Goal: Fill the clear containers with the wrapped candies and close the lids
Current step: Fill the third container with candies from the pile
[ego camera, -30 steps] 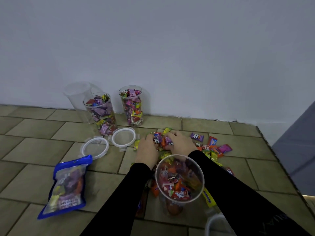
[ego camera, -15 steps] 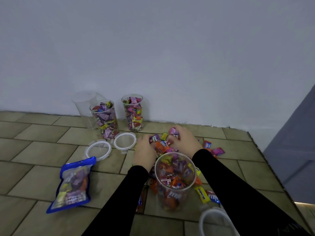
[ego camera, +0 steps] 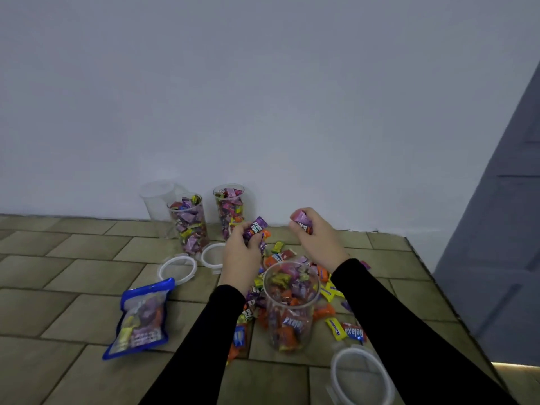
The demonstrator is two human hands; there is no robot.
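Note:
A clear container [ego camera: 290, 314], open and mostly full of wrapped candies, stands in front of me amid a loose candy pile [ego camera: 336, 317]. My left hand [ego camera: 242, 255] grips a handful of purple and orange candies [ego camera: 257, 229] just beyond the container. My right hand [ego camera: 317, 239] grips pink candies [ego camera: 302, 220], raised above the pile. Two filled open containers [ego camera: 188, 223] [ego camera: 229, 210] and one empty container [ego camera: 157, 200] stand by the wall.
Two white-rimmed lids [ego camera: 177, 268] [ego camera: 212, 255] lie near the filled containers, and a third lid [ego camera: 361, 377] lies at the lower right. A blue candy bag [ego camera: 140, 317] lies at the left. The tiled surface ends at an edge [ego camera: 438, 287] on the right.
Both hands have closed on candies and lifted off the pile, moving apart. The view has tilted, so everything sits lower in the frame.

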